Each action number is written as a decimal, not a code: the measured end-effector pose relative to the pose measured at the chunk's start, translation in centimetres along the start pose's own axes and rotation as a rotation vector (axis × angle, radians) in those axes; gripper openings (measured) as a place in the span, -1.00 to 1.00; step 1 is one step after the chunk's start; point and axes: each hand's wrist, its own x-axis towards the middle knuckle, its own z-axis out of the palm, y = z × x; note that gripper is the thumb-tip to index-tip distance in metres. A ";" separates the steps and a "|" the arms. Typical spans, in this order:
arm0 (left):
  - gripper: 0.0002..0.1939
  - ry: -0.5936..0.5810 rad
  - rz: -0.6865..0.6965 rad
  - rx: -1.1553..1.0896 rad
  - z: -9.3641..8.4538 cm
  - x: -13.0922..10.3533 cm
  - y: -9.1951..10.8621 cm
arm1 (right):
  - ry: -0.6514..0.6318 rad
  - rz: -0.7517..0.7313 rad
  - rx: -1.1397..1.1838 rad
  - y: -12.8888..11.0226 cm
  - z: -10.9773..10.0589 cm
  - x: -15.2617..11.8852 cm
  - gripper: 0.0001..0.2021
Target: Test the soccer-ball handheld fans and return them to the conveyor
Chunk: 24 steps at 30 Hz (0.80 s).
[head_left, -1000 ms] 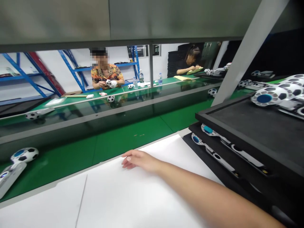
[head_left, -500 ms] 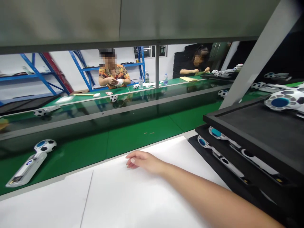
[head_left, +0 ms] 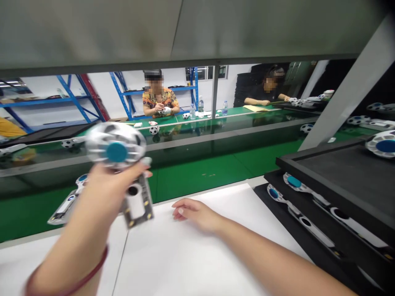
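Note:
My left hand (head_left: 108,185) is closed around the neck of a handheld fan (head_left: 117,152), raised over the work surface and smeared by motion. Its round head has a black-and-white football pattern and a blue centre disc; the handle with a dark round spot hangs below. My right hand (head_left: 194,211) rests on the white sheet (head_left: 197,255), holding nothing, with its fingers loosely bent. Partly behind my left forearm, a second football fan (head_left: 66,205) lies on the green surface (head_left: 188,172).
Stacked black trays (head_left: 327,164) with several football fans stand at the right. A slanted post (head_left: 336,86) rises beside them, and a grey panel (head_left: 123,33) hangs overhead. Across the belt sit two people, one in a patterned shirt (head_left: 160,102), one in black (head_left: 262,94), near bottles (head_left: 201,106).
My left hand has come into view from the left with a football fan in it. My right hand stays on the white sheet. The camera view has turned slightly left.

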 end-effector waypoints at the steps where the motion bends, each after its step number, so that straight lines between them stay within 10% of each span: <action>1: -0.64 -0.061 0.021 0.036 1.0 1.1 -0.7 | 0.006 -0.003 0.010 0.0 0.1 0.0 -0.58; 7: -0.51 -0.240 0.032 0.280 7.5 8.0 -8.5 | 0.008 0.026 0.025 -0.3 0.4 0.2 -0.47; 12: -0.55 -0.295 0.070 0.509 7.4 9.8 -14.0 | 0.022 0.046 0.027 -0.5 0.5 0.1 -0.45; 18: -0.51 -0.236 0.163 0.686 0.1 10.0 -15.1 | 0.027 0.052 0.021 -0.1 0.3 0.1 -0.43; 24: -0.41 0.193 -0.283 0.759 -11.3 9.1 -14.5 | 0.014 0.038 -0.046 0.5 0.2 0.1 -0.47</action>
